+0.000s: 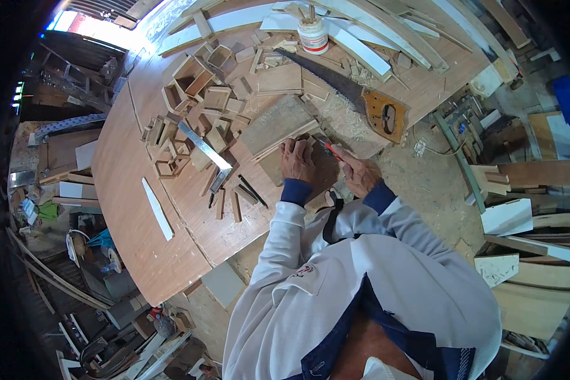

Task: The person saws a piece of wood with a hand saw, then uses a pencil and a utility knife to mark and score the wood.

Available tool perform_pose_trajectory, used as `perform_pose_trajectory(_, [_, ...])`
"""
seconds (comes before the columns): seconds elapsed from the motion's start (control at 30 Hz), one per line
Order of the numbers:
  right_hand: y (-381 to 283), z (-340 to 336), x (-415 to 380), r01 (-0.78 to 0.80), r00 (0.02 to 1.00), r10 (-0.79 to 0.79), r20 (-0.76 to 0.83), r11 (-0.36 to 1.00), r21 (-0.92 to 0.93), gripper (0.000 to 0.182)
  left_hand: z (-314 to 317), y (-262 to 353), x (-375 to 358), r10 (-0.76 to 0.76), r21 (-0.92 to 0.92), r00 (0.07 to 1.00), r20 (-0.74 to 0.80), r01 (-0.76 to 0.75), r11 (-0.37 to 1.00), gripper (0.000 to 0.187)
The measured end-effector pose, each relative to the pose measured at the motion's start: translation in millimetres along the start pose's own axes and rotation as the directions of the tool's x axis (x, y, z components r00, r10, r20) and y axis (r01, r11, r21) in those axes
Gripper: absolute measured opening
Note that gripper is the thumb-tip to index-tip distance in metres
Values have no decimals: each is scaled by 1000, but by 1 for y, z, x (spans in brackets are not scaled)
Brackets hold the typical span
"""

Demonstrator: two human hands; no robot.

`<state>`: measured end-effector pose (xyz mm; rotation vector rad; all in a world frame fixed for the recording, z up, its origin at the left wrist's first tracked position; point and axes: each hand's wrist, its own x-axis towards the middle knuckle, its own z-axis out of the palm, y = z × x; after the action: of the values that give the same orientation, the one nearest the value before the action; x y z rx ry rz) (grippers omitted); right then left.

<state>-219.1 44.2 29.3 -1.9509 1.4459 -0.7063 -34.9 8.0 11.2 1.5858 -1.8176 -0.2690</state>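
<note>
My left hand [297, 161] presses down with bent fingers on a thin wooden strip [273, 151] at the near edge of a flat board [278, 125]. Close by on the right, my right hand [361, 174] is closed around a slim red-handled tool [330, 150]. Its dark tip points toward the wood by my left fingers; the tip is too small to make out. Beyond both hands lies a handsaw [383, 115] with a wooden handle. Left of my left hand are a metal try square [204, 151] and a dark pencil [252, 190].
Small wooden boxes and offcuts [199, 88] are heaped on the worktable [130, 209]. A white tub [313, 37] with sticks in it stands at the back. Sawdust lies near the saw, and stacked boards [538, 218] lean at right. A white pointed strip [157, 209] lies left.
</note>
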Motion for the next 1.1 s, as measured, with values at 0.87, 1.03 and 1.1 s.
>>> perform_pose_trajectory(0.87, [17, -1, 31, -294, 934, 339, -112, 908, 297, 28, -17, -57, 63, 165, 8, 955, 248, -172, 985, 34])
perform_pose_trajectory(1.03, [13, 17, 85, -310, 935, 330, -128, 939, 151, 38, -19, -58, 67, 203, 32, 946, 254, -218, 975, 33])
perform_pose_trajectory(1.1, [2, 20, 102, -341, 931, 354, -91, 931, 128, 43, -19, -59, 69, 208, -6, 946, 248, -213, 977, 34])
